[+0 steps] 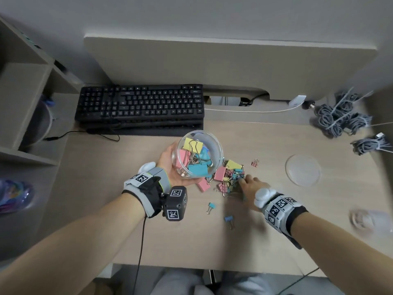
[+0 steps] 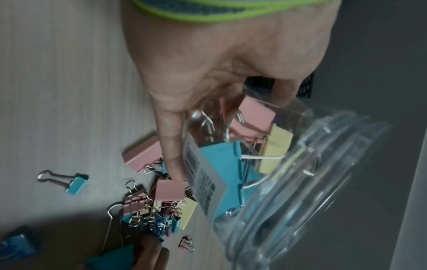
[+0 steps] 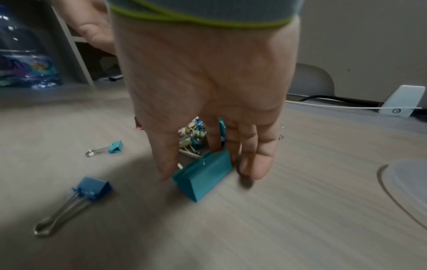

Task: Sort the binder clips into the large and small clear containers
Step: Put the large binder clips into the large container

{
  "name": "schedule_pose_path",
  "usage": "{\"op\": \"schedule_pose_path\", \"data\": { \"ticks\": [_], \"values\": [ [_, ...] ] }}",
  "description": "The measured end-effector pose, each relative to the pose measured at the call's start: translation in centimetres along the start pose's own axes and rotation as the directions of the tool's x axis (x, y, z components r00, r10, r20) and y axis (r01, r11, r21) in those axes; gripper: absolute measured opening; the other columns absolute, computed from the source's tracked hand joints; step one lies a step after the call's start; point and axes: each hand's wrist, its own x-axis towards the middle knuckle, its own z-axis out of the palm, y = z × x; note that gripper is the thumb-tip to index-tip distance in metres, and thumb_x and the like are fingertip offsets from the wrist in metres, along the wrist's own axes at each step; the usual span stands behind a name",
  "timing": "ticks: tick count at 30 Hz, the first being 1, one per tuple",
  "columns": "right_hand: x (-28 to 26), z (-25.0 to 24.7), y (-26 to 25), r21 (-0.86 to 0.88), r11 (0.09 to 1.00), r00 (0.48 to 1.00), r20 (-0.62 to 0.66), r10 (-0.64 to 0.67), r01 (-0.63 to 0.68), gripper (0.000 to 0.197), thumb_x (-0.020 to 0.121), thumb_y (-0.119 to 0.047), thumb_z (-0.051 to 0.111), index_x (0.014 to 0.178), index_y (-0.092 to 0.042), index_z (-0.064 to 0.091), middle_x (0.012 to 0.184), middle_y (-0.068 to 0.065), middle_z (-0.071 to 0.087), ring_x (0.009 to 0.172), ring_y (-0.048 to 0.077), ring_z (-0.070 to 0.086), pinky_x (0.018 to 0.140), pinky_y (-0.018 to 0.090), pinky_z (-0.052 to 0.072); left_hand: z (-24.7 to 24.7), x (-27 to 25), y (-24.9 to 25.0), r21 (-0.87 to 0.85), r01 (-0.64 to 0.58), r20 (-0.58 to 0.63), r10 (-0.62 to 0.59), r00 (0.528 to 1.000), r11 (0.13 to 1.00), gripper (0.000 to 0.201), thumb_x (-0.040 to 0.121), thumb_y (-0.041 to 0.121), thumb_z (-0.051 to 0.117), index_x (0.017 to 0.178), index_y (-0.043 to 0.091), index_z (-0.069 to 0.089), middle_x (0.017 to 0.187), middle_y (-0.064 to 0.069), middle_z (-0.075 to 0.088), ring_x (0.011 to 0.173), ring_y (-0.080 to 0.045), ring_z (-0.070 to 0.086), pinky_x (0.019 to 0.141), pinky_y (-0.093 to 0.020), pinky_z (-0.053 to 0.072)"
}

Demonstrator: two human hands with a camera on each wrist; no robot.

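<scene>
So the jar is gripped tilted in the left hand, probably for easy loading, while a teal clip at the pile's 5 o'clock edge gets pinched by the right hand.

Bare surface lies open at lower centre; the keyboard blocks the upper left, cable bundles the upper right.
</scene>
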Motion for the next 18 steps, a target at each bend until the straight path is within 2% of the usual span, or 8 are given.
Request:
{"op": "schedule_pose_path", "data": {
  "ticks": [2, 4, 6, 8, 10, 13, 15, 18],
  "values": [
    [-0.1, 0.5, -0.1, -0.012, 1.0, 1.0, -0.009, 0.017, -0.017, 0.075, 0.079, -0.02, 0.072, 0.142, -0.017, 0.03, 0.134, 0.009, 0.04, 0.12, 0.03, 0.049, 0.089, 0.043, 0.053, -0.4, 0.5, -0.2, 0.004, 0.006, -0.016, -0.006, 1.0, 1.0, 0.074, 0.085, 0.068, 0.05, 0.122, 0.005, 0.062, 0.111, -0.026, 0.07, 0.102, -0.042, 0.066, 0.083, -0.053, 0.054],
    [-0.4, 0.7, 0.0, 0.043, 0.997, 0.998, 0.019, 0.057, -0.057, 0.074, 0.079, -0.016, 0.07, 0.141, -0.018, 0.031, 0.133, 0.009, 0.039, 0.12, 0.03, 0.05, 0.091, 0.043, 0.052, -0.8, 0.9, -0.2, 0.016, 0.017, -0.026, -0.017, 1.0, 1.0, 0.076, 0.083, 0.069, 0.052, 0.126, 0.007, 0.06, 0.117, -0.026, 0.068, 0.104, -0.043, 0.066, 0.085, -0.055, 0.054],
    [-0.8, 0.4, 0.2, 0.109, 0.991, 0.997, 0.043, 0.07, -0.075, 0.067, 0.081, -0.028, 0.068, 0.139, -0.021, 0.035, 0.13, 0.007, 0.039, 0.118, 0.029, 0.053, 0.086, 0.041, 0.051, -1.3, 1.5, 0.0, 0.001, 0.019, -0.048, -0.019, 0.999, 1.0, 0.079, 0.08, 0.069, 0.055, 0.128, 0.007, 0.058, 0.119, -0.026, 0.067, 0.107, -0.044, 0.066, 0.089, -0.057, 0.053],
    [-1.4, -0.1, 0.8, 0.152, 0.985, 0.996, 0.05, 0.073, -0.08, 0.065, 0.076, -0.046, 0.063, 0.135, -0.026, 0.042, 0.122, 0.003, 0.042, 0.107, 0.027, 0.059, 0.077, 0.04, 0.05, -1.7, 1.7, 0.2, -0.021, 0.021, -0.043, -0.022, 0.999, 1.0, 0.081, 0.077, 0.069, 0.058, 0.13, 0.007, 0.056, 0.121, -0.027, 0.066, 0.109, -0.045, 0.064, 0.096, -0.06, 0.048],
    [-2.0, -0.9, 1.3, 0.176, 0.981, 0.996, 0.038, 0.075, -0.081, 0.059, 0.072, -0.054, 0.055, 0.127, -0.032, 0.048, 0.113, -0.002, 0.043, 0.094, 0.024, 0.062, 0.073, 0.038, 0.052, -2.0, 1.6, 0.6, -0.045, 0.024, -0.021, -0.025, 0.999, 0.999, 0.082, 0.076, 0.069, 0.058, 0.131, 0.007, 0.055, 0.122, -0.029, 0.065, 0.11, -0.048, 0.063, 0.098, -0.062, 0.046],
    [-2.3, -2.2, 1.8, 0.21, 0.976, 0.998, -0.002, 0.058, -0.057, 0.047, 0.071, -0.052, 0.049, 0.11, -0.027, 0.053, 0.106, -0.004, 0.048, 0.084, 0.023, 0.061, 0.074, 0.04, 0.053, -2.4, 1.0, 1.1, -0.054, 0.013, -0.015, -0.014, 1.0, 0.998, 0.08, 0.08, 0.069, 0.054, 0.129, 0.006, 0.056, 0.121, -0.029, 0.065, 0.105, -0.047, 0.065, 0.082, -0.058, 0.056],
    [-2.1, -3.2, 1.6, 0.231, 0.972, 0.998, -0.043, 0.05, -0.039, 0.043, 0.072, -0.051, 0.048, 0.106, -0.024, 0.051, 0.102, -0.003, 0.055, 0.084, 0.024, 0.059, 0.077, 0.041, 0.053, -2.9, 0.7, 1.5, -0.062, 0.009, -0.01, -0.009, 1.0, 0.998, 0.081, 0.081, 0.07, 0.053, 0.13, 0.006, 0.056, 0.121, -0.029, 0.064, 0.103, -0.047, 0.065, 0.073, -0.058, 0.057],
    [-1.4, -4.4, 0.5, 0.245, 0.969, 0.995, -0.092, 0.047, -0.023, 0.042, 0.072, -0.052, 0.048, 0.105, -0.027, 0.051, 0.105, -0.003, 0.056, 0.087, 0.024, 0.057, 0.08, 0.043, 0.052, -3.7, 0.4, 1.9, -0.062, -0.01, -0.013, 0.01, 1.0, 0.998, 0.08, 0.081, 0.07, 0.051, 0.131, 0.009, 0.057, 0.122, -0.027, 0.065, 0.105, -0.046, 0.064, 0.076, -0.059, 0.057]
  ]
}}
